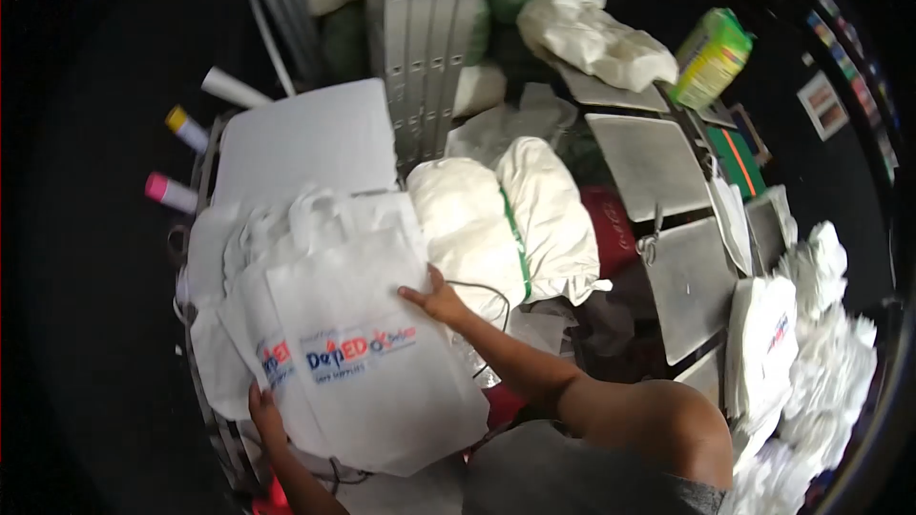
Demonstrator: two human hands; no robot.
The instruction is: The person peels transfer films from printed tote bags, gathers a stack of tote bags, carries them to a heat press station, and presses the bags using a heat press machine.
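My grey shirt [563,472] is closest, at the bottom edge, and past it a white bag [382,410] with blue and red printing lies face up on a pile of other white bags [215,343]. My right grip [434,300] is at that top bag's right edge, with the fingers spread; whether they pinch it I cannot tell. My left grip [262,410] is lower down, at the edge of a printed bag just under the top one, and I cannot tell if it is closed on it either. A pale flat board [305,138] lies beyond the pile, two white bundles [463,219] with a green band [515,234] sit to the right, and grey plates [658,167] line up farther right
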